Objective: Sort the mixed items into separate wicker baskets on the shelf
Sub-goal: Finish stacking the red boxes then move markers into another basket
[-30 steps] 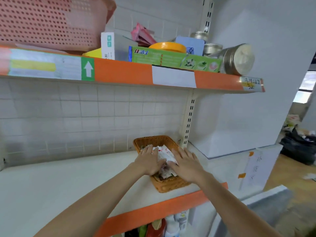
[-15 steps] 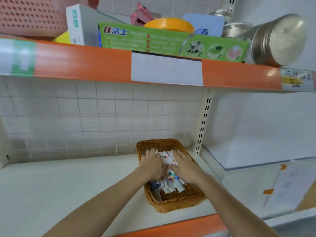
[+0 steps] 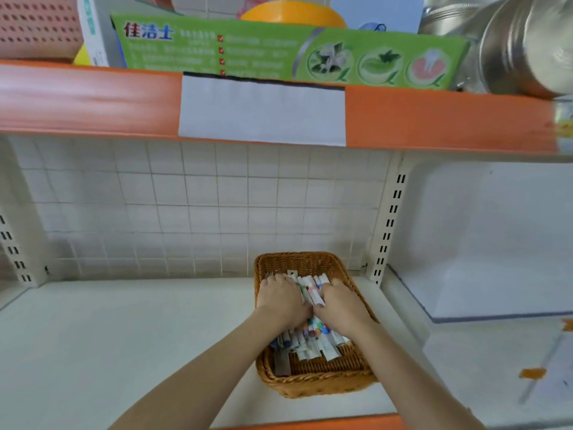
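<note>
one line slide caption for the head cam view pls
Both hands, left hand and right hand, rest on white tubes inside a wicker basket on the shelf.

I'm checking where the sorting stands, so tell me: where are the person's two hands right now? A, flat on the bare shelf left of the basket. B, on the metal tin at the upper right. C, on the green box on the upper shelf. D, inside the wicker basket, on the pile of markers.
D: the left hand and right hand both lie on the markers inside the wicker basket.
</note>
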A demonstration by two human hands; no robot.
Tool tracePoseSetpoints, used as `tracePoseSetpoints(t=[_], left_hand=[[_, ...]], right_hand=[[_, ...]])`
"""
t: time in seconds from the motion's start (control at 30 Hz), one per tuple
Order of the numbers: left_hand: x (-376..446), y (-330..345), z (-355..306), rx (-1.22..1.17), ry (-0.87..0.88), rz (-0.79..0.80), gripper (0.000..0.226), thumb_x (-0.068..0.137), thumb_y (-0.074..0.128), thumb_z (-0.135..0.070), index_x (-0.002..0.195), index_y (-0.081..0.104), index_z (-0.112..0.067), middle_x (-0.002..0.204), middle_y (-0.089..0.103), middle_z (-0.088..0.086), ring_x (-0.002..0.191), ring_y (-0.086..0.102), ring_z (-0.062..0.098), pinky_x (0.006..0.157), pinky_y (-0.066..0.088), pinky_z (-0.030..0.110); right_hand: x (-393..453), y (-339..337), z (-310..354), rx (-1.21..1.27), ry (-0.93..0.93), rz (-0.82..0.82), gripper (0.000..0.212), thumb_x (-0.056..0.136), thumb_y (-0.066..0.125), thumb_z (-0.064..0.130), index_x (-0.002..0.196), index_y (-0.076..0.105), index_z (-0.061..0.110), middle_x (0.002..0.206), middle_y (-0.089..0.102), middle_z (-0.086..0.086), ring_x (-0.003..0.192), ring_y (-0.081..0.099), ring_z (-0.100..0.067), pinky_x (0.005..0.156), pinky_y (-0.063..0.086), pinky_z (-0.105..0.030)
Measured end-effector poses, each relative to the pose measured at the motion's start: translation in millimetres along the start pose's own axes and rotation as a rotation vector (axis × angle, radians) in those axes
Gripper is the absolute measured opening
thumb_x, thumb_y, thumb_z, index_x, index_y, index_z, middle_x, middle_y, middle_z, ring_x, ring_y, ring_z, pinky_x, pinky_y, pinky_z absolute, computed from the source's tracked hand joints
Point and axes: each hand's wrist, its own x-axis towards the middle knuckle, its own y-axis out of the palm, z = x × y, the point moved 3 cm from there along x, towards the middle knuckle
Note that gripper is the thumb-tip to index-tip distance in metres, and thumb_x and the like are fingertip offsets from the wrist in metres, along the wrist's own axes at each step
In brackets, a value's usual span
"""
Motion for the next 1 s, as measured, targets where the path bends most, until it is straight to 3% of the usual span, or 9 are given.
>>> tracePoseSetpoints(t=[0.1,0.2,0.3,0.37,0.43,0.53,0.77,0.87,1.0], left_hand=[[1.2,0.3,1.5,-0.021,0.008,-0.009,0.071,0.088,0.048,-0.057,0.133,0.046,-0.001,0.134,0.049,0.017,0.126,0.044,0.03,0.105,0.035,0.038],[0.6,-1.0,0.8,-0.045,0.028,-0.01,0.045,0.09,0.049,-0.05,0.104,0.061,-0.01,0.115,0.062,0.009,0.112,0.055,0.025,0.1,0.037,0.037],[-2.5,-2.8,1.1,-0.083,0.037,0.011,0.029,0.092,0.049,-0.041,0.082,0.057,-0.014,0.097,0.065,0.004,0.099,0.06,0.022,0.098,0.036,0.037],[-3.9,-4.4,1.2,-0.104,0.049,-0.021,0.026,0.093,0.046,-0.037,0.089,0.057,-0.013,0.099,0.065,0.005,0.098,0.06,0.023,0.096,0.037,0.036],[-6.4,-6.0,0.3,-0.128,0.047,-0.064,0.031,0.097,0.041,-0.035,0.108,0.055,-0.01,0.107,0.064,0.007,0.101,0.06,0.024,0.093,0.04,0.036],[-9.3,-7.5,-1.2,-0.177,0.026,-0.112,0.035,0.099,0.038,-0.036,0.12,0.049,-0.009,0.112,0.062,0.009,0.103,0.061,0.026,0.081,0.044,0.034],[-22.8,-18.7,5.0,-0.279,0.014,-0.21,0.024,0.099,0.039,-0.033,0.105,0.045,-0.01,0.096,0.063,0.011,0.085,0.06,0.029,0.062,0.039,0.032],[-37.8,-29.1,18.4,-0.291,-0.006,-0.287,0.022,0.101,0.036,-0.032,0.098,0.042,-0.011,0.089,0.063,0.011,0.078,0.06,0.031,0.061,0.041,0.034],[-59.5,-31.9,51.3,-0.318,-0.121,-0.297,0.026,0.101,0.035,-0.029,0.104,0.049,-0.008,0.092,0.064,0.014,0.082,0.06,0.033,0.062,0.041,0.034]], right_hand=[[0.5,1.9,-0.8,0.027,-0.007,-0.022,0.03,0.095,0.051,0.024,0.121,0.054,0.01,0.119,0.053,-0.009,0.103,0.055,-0.024,0.08,0.044,-0.031],[0.6,2.4,-1.8,0.032,-0.01,-0.038,0.025,0.095,0.049,0.023,0.114,0.054,0.008,0.108,0.053,-0.008,0.086,0.048,-0.02,0.069,0.039,-0.029],[0.8,2.9,-3.2,0.057,-0.008,-0.045,0.026,0.095,0.049,0.023,0.116,0.054,0.009,0.107,0.056,-0.007,0.083,0.048,-0.019,0.065,0.037,-0.028],[0.5,2.7,-3.4,0.087,-0.011,-0.054,0.029,0.095,0.049,0.024,0.121,0.051,0.01,0.107,0.059,-0.007,0.081,0.051,-0.018,0.058,0.037,-0.028],[-0.1,2.1,-2.9,0.117,-0.016,-0.069,0.03,0.096,0.048,0.025,0.122,0.047,0.011,0.102,0.062,-0.006,0.076,0.054,-0.019,0.051,0.035,-0.025],[-2.7,-1.1,-1.0,0.129,-0.014,-0.089,0.027,0.098,0.044,0.028,0.121,0.045,0.012,0.099,0.063,-0.007,0.073,0.053,-0.02,0.048,0.032,-0.026],[-6.8,-12.9,9.0,0.21,-0.038,-0.117,0.028,0.099,0.042,0.031,0.116,0.046,0.01,0.095,0.061,-0.007,0.075,0.056,-0.023,0.053,0.037,-0.03],[-10.1,-16.3,23.7,0.22,-0.086,-0.11,0.029,0.1,0.041,0.03,0.117,0.047,0.007,0.096,0.06,-0.01,0.077,0.053,-0.024,0.061,0.04,-0.032],[-16.5,-12.2,58.8,0.254,-0.182,-0.058,0.028,0.098,0.043,0.026,0.119,0.049,0.008,0.094,0.059,-0.008,0.079,0.056,-0.025,0.062,0.039,-0.033]])
